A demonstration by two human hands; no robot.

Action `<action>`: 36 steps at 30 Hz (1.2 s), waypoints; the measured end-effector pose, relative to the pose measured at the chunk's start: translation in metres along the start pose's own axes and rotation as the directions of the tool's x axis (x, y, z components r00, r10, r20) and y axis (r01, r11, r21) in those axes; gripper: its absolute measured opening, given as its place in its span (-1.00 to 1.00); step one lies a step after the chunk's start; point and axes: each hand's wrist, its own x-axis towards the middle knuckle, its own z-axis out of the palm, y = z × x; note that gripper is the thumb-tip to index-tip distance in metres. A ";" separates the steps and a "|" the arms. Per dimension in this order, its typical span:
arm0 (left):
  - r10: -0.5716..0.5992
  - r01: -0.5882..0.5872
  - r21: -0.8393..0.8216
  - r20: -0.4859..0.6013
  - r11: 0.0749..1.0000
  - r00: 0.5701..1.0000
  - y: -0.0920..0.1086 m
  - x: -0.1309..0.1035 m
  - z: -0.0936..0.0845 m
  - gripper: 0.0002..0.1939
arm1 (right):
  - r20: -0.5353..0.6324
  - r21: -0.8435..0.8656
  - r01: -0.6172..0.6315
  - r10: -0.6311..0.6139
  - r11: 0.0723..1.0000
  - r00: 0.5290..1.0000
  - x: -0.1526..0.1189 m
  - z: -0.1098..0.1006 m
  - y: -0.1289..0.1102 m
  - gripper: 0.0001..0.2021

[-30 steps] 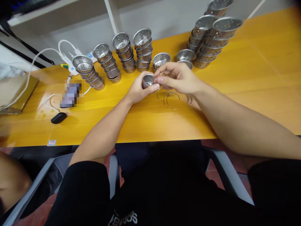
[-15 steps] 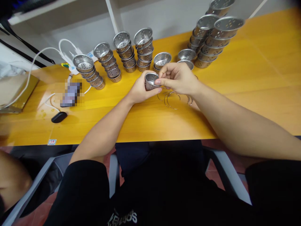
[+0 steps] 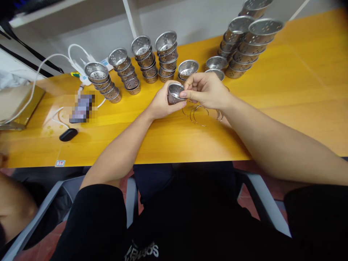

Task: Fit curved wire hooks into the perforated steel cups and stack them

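Observation:
A small perforated metal strainer cup (image 3: 175, 94) is tilted toward me above the table, with my left hand (image 3: 162, 102) wrapped round its side. At the cup's right rim, my right hand (image 3: 204, 88) has thumb and forefinger pinched together; anything between those fingertips is too small or hidden to name. Several thin curved wire pieces (image 3: 199, 115) lie on the table just below the right hand. Behind it are loose strainer cups (image 3: 216, 62), one partly covered by the hand, and another low cup stack (image 3: 188, 68) stands behind the held cup.
Tall strainer stacks (image 3: 168, 54) line the back of the yellow table (image 3: 152, 141), with more cup stacks (image 3: 252, 43) at back right. To the left are a blurred phone (image 3: 82, 108), a black oval object (image 3: 68, 135), white cables and a cardboard box (image 3: 19, 103). Another person's limb (image 3: 16, 210) shows at lower left.
Both hands hold nearly the same pose around the cup. The view has shifted very slightly; nothing else visibly differs.

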 end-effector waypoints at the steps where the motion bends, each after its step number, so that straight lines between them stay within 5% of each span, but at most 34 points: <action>1: -0.001 0.001 0.001 0.004 1.000 1.000 -0.002 0.000 0.000 0.02 | 0.001 -0.001 -0.003 0.003 1.000 1.000 0.000 0.000 0.000 -0.21; 14: 0.039 -0.039 0.003 -0.009 0.999 0.999 -0.008 -0.001 0.004 0.09 | -0.020 -0.049 0.050 -0.051 0.998 0.999 -0.001 0.000 0.005 -0.22; 20: -0.029 0.034 0.052 -0.095 0.998 0.995 -0.032 -0.001 0.002 0.16 | -0.148 -0.349 0.160 -0.223 0.923 0.963 -0.004 -0.006 0.012 -0.40; 28: 0.019 -0.010 0.085 -0.113 0.996 0.993 -0.040 -0.001 -0.003 0.14 | -0.018 -0.478 0.191 -0.226 0.857 0.974 -0.007 -0.009 0.014 -0.84; 36: 0.036 -0.028 0.075 -0.105 0.997 0.994 -0.025 -0.001 0.002 0.14 | 0.062 -0.496 0.233 -0.234 0.836 0.970 -0.006 -0.005 0.029 -0.72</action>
